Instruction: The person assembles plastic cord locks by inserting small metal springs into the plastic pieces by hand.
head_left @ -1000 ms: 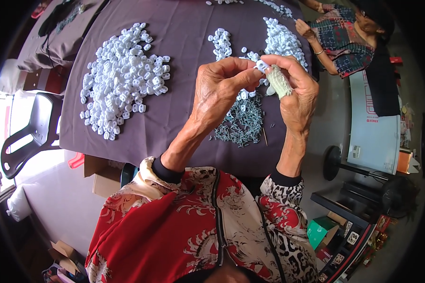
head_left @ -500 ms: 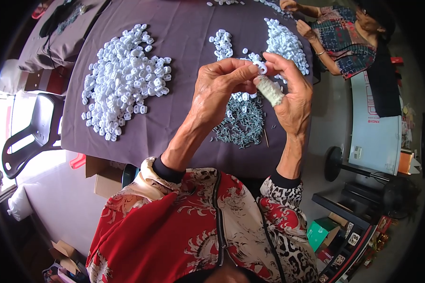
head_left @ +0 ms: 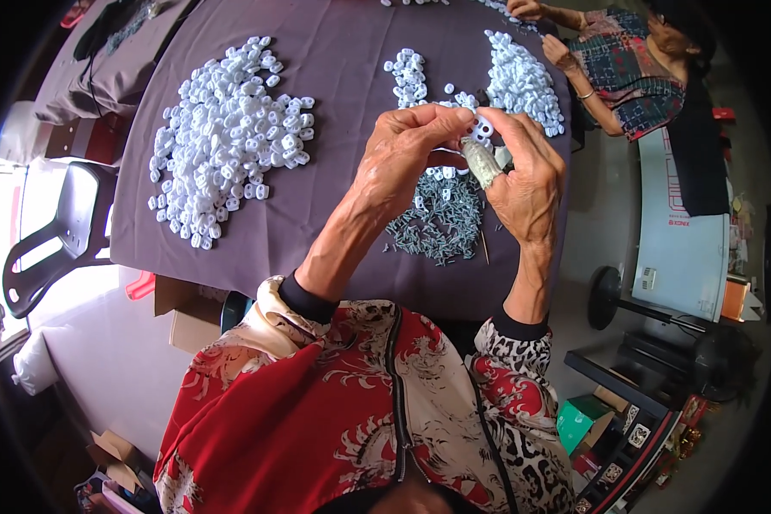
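Dark cloth over the table (head_left: 265, 244), and here's a heap of small grey pieces (head_left: 441, 231). Just beyond that heap, the left hand (head_left: 403, 158) pinches a white two-holed piece (head_left: 481, 130), thumb to fingertip; the right hand (head_left: 533, 176), thumb wrapped, closes on its other side, though the exact grip is hard to see. Left of the heap, a big white pile (head_left: 231, 137)!

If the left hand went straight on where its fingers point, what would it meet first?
Likely the small white piece at its fingertips, then the right hand; depth is unclear.
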Demonstrator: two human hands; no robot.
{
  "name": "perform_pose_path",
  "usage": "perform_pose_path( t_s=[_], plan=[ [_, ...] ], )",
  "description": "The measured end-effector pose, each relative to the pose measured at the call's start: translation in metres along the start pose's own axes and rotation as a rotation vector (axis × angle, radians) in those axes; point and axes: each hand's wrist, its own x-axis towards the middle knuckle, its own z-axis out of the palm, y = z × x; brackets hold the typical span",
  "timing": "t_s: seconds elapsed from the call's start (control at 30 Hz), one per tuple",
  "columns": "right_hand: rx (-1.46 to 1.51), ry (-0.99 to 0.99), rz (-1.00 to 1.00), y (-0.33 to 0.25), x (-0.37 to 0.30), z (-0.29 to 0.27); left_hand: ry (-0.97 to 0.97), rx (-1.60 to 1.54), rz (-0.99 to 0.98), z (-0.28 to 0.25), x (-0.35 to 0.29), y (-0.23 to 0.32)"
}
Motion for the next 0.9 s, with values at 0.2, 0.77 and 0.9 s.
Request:
perform_pose_path(
  t_s=[0.2,0.77,0.9],
  plan=[
    [-0.021,0.004,-0.025,0.001,-0.001,0.006,0.023,0.014,0.034,0.001,-0.001,-0.003],
    [-0.081,-0.011,-0.064,0.001,-0.001,0.006,0.053,0.007,0.036,0.003,-0.002,-0.008],
    [-0.1,-0.018,-0.082,0.003,-0.002,0.004,0.03,-0.058,0.02,0.003,0.0,-0.01]
  ],
)
